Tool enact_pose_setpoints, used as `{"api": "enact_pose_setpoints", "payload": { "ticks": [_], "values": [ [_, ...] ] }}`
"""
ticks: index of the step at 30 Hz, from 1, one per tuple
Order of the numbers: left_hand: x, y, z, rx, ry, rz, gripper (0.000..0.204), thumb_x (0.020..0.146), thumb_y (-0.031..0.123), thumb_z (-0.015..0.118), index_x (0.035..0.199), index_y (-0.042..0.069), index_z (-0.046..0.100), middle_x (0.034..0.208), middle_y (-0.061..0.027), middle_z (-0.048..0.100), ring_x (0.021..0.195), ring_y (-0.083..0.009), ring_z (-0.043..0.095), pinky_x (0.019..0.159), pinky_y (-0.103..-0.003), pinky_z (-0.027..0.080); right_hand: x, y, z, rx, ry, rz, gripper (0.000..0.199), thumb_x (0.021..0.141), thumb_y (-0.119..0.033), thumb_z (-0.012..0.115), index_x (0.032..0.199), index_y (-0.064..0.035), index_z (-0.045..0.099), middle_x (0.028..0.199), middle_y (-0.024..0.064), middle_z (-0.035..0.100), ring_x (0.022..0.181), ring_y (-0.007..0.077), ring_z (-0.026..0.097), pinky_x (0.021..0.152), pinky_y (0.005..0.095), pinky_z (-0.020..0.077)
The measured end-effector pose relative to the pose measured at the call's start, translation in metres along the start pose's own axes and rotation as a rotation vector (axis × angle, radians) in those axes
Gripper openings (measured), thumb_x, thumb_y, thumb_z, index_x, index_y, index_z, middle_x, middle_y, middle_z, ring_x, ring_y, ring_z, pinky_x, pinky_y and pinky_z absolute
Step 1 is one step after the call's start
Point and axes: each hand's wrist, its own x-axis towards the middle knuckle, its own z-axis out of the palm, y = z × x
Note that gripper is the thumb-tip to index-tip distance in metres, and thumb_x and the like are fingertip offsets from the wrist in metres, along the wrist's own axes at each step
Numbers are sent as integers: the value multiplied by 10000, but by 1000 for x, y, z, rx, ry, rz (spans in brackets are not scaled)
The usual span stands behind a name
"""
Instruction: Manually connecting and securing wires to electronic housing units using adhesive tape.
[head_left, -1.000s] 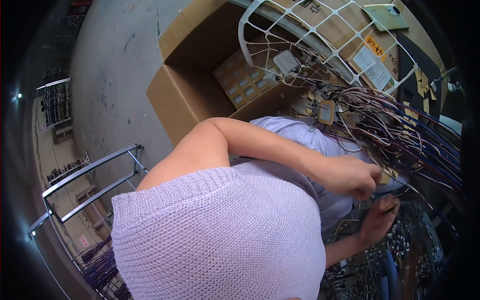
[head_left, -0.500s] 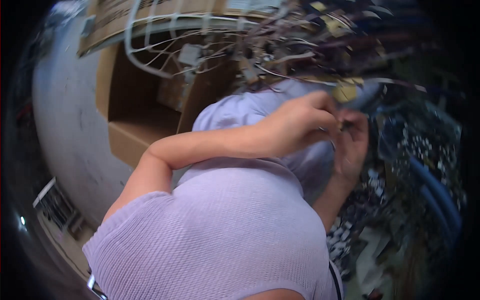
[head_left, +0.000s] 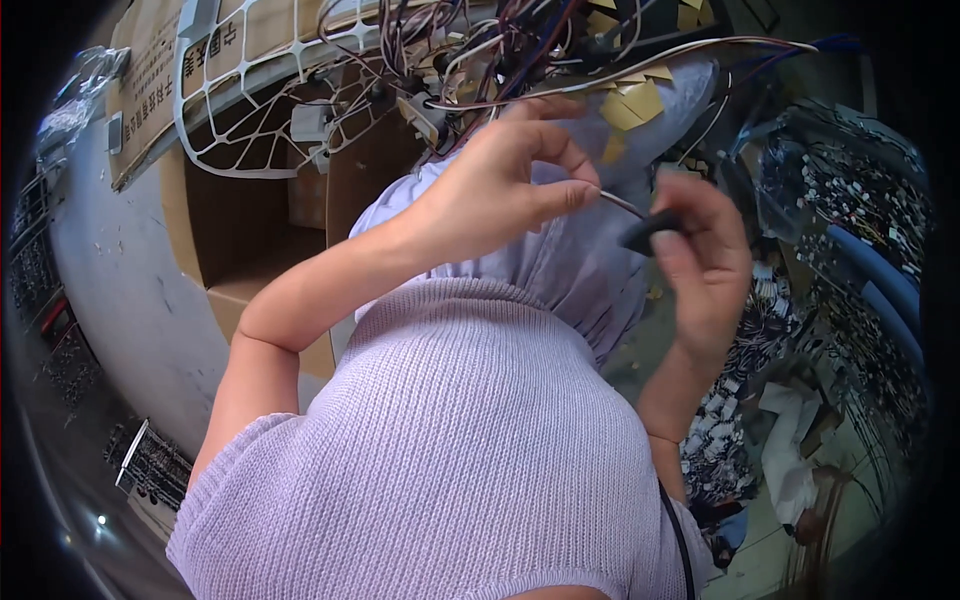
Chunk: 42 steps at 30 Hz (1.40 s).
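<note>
Wire (head_left: 622,204), thin, is running across the gap between both hands over the lap. Left hand (head_left: 500,170) is pinching one end, thumb and index finger closing on it at the tips; the other left fingers are curling loosely above. Right hand (head_left: 708,260) is clamping a small black piece (head_left: 645,234) between thumb and fingers, blur hiding its exact kind. Wire's other end is reaching the black piece at the right fingertips; whether it is going in or lying against it, cannot tell. Yellow pieces (head_left: 632,105) are lying just beyond the hands. Wire bundle (head_left: 505,45) is sprawling past the left hand, with a white plastic grid (head_left: 245,68) sitting left of it. Cardboard box (head_left: 184,225) is standing open below the grid, left of the lap. Connector pile (head_left: 855,190) is spreading right of the right hand, well apart from it.
</note>
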Motion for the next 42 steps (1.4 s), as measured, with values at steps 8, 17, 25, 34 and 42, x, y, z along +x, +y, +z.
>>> {"api": "enact_pose_setpoints", "payload": {
  "ticks": [8,17,25,34,42],
  "values": [
    [2,-6,7,100,-2,213,193,835,191,712,882,8,674,1340,-127,474,1017,-136,589,863,-276,465,-1,2,13,-48,54,13,563,795,60,665,1269,16,365,923,84,602,815,117,578,765,233,466],
    [2,-1,9,102,-38,215,171,828,149,707,874,-11,669,1316,-141,490,1048,-143,580,850,-286,486,-2,5,16,-128,117,-17,511,780,82,668,1209,9,401,917,85,607,819,120,588,758,236,475],
    [4,-2,0,-52,-77,14,159,868,134,668,906,-17,637,1292,-131,485,983,-108,563,853,-251,456,6,10,12,-704,213,-191,523,736,-148,796,1106,-14,453,1147,123,505,892,191,587,754,274,484],
    [3,-2,25,-287,-78,84,246,895,80,613,1081,31,460,735,41,434,660,-34,414,588,-196,357,2,35,17,100,207,-201,301,842,-19,674,1039,-11,447,899,6,431,684,39,384,631,165,376],
    [5,-2,28,-247,36,359,293,896,-36,571,1155,46,461,776,50,377,638,-15,318,559,-162,269,-3,19,25,-138,297,-213,401,684,24,783,1063,-74,693,872,-10,466,616,41,396,508,193,348]
  ]
}}
